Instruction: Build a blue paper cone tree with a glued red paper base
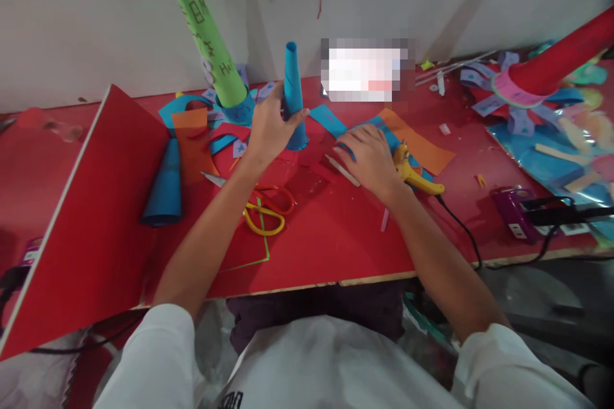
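The blue paper cone (292, 86) stands upright on the red tabletop (326, 243), in front of me, just right of the green tube (206, 38), and my left hand (268, 118) has hold of its side, thumb across the near face and the other fingers mostly hidden behind. That grip is closed only as far as the paper's width. To handle it well, I should press lightly and evenly, since a hard pinch would probably dent the rolled wall, and I should let the base sit flat so that it does not lean. My right hand (369, 153) rests over the blue strips, fingers loosely curled; I cannot tell whether that grip has anything in it. The yellow glue gun (419, 180) lies just beside it, so I do well to mind the nozzle, which may be hot, and the cord trailing towards the edge. My left forearm is best lifted over the scissors (269, 209), whose blades point towards it. As for looks, the cone is plain bright blue, tall and slim, with a small round opening at the top, and it flares to a wider foot whose lower edge looks a bit uneven, as if cut by hand.
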`<state>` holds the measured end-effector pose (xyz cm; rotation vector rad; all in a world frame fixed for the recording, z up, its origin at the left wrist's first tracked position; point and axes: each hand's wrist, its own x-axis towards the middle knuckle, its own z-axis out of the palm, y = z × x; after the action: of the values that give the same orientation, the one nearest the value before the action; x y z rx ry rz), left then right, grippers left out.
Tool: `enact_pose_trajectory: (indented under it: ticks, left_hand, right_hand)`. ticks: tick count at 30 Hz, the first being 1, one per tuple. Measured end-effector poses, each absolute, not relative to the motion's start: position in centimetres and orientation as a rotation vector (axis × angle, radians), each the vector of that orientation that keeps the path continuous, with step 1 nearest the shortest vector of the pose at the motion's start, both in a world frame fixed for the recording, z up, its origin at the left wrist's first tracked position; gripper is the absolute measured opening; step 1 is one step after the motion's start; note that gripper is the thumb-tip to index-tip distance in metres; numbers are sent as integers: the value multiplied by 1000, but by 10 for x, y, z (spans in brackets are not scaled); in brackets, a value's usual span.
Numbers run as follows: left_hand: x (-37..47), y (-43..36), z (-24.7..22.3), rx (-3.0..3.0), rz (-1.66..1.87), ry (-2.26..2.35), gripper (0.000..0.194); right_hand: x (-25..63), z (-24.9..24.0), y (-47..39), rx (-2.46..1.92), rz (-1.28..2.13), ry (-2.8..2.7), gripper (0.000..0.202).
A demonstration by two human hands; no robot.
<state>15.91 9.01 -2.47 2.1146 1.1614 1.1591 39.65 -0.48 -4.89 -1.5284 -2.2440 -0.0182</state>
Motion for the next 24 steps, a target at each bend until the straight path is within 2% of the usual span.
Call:
enact_pose_trajectory:
  ticks: [3,7,11,16,19,22,24]
  left_hand:
    - [153,88,-16,2083,1151,1093,34]
    - [141,90,-3,2025,1090,904,47]
    - [130,94,2,1994,952,782,58]
    - [128,91,0,1986,842,610,62]
    - [130,93,-2,2067,821,671,64]
    - [129,93,-5,2166,994,861,73]
    - [129,78,-7,2157,1214,1054,66]
  right_hand:
    - [378,-52,-15,-1391,65,-2473,42]
    - [357,-59,-26,-1329,42,-2670,46]
    - [353,-60,-27,-1356,46,-2690,38]
    - [356,-57,-27,-1373,74,-2667,30]
    - [359,-59,-25,-1420,110,-2605,22]
    - [366,-60,-21,-1432,186,-2478,21]
    - [371,-58,-19,-1421,255,-2323,22]
